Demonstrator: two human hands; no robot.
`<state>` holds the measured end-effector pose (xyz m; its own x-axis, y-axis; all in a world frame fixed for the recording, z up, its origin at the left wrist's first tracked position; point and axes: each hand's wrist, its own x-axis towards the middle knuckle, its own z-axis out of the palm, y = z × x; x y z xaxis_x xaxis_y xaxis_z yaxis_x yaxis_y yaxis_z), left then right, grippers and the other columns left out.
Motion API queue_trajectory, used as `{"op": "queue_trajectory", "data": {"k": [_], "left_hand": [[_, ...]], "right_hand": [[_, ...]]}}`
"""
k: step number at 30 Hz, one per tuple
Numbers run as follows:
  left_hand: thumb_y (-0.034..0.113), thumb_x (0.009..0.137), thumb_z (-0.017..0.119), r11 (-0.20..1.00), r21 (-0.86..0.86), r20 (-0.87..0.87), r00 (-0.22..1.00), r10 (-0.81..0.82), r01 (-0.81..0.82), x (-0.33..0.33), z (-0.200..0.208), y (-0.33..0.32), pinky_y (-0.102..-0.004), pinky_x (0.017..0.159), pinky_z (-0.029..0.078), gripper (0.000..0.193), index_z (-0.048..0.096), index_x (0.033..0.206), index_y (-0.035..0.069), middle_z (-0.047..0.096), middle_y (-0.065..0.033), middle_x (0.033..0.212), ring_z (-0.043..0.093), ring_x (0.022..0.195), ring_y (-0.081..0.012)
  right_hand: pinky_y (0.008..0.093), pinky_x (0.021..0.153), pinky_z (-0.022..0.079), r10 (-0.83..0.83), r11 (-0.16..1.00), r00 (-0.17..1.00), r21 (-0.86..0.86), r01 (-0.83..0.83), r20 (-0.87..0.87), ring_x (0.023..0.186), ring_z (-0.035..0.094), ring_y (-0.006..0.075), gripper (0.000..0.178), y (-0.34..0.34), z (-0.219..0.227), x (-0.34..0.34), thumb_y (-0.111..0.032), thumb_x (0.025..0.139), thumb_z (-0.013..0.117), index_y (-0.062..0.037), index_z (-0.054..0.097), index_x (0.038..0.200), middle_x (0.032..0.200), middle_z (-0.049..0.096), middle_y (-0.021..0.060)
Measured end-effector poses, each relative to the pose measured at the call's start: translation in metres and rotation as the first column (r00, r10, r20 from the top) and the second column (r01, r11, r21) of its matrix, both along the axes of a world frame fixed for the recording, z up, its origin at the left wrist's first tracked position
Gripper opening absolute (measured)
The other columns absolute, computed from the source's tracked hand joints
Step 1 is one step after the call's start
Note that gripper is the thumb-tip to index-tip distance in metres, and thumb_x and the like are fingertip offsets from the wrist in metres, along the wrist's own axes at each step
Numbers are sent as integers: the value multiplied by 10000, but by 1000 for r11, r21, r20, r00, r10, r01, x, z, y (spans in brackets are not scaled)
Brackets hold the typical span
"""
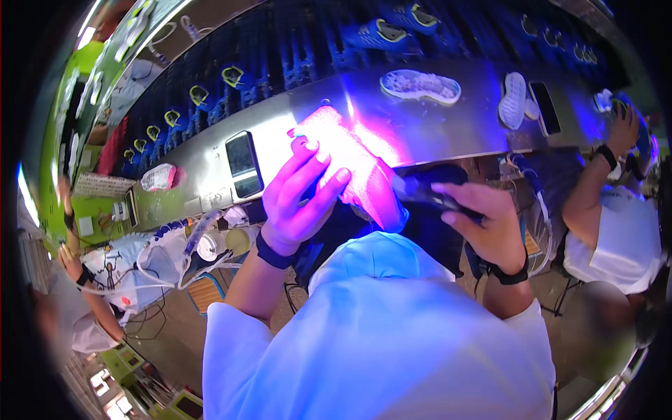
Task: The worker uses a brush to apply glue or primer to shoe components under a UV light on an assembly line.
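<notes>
My left hand point(297, 192) is closed around a shoe point(364, 175), thumb and fingers pressed on its side. Strong violet and pink light washes over the shoe, so its details are partly lost in glare. It is held at the bench edge, above my lap, with its lower end toward me. To the right, the fingers of my right hand point(486, 217) are closed on the black handle of a brush-like tool point(427, 192). The tool's front end is beside the shoe; I cannot tell if they touch.
A metal bench point(315, 91) runs across in front. On it lie a phone point(243, 164), a pale shoe sole point(420, 87), another sole point(513, 101) and a second phone point(544, 108). Blue shoes point(378, 33) line the dark rack behind. Co-workers sit at left and right point(612, 238).
</notes>
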<state>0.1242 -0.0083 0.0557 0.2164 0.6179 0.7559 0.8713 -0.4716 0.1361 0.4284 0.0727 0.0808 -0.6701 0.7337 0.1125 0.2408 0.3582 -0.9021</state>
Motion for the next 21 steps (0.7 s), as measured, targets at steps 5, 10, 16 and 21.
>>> {"op": "queue_trajectory", "data": {"k": [5, 10, 16, 21], "left_hand": [[74, 761, 774, 980, 197, -186, 983, -1, 38, -29, 8, 6, -412, 918, 613, 340, 772, 1095, 143, 667, -84, 1165, 667, 1088, -305], [96, 796, 714, 997, 76, -146, 989, 26, -16, -52, 23, 33, -402, 896, 601, 379, 736, 1172, 136, 663, -96, 1202, 681, 1072, -296], [307, 740, 805, 830, -554, 159, 970, 185, -67, -119, -14, 109, -452, 813, 575, 610, 663, 1262, 24, 695, -191, 1071, 697, 934, -385], [450, 739, 792, 670, -583, 3, 823, 568, -460, -216, -70, 222, -462, 816, 586, 537, 733, 1019, -5, 729, -231, 898, 725, 863, -389]], "right_hand": [[269, 682, 470, 45, 993, 990, -117, -30, 133, 718, 580, 120, 433, 10, -13, 11, -31, 830, 733, -19, 685, 1261, 836, 666, 63], [250, 757, 494, -204, 924, 969, -301, 237, 137, 826, 592, 86, 351, 26, -59, 17, -22, 907, 691, 37, 657, 1251, 934, 695, -6], [222, 588, 426, -377, 838, 908, -349, 419, 184, 666, 537, 50, 311, 46, -84, 5, -122, 962, 678, -11, 630, 1248, 838, 657, 3], [198, 534, 401, -390, 819, 911, -402, 409, 133, 630, 512, 43, 362, 47, -90, -2, -96, 982, 641, -26, 586, 1333, 800, 604, -13]]}}
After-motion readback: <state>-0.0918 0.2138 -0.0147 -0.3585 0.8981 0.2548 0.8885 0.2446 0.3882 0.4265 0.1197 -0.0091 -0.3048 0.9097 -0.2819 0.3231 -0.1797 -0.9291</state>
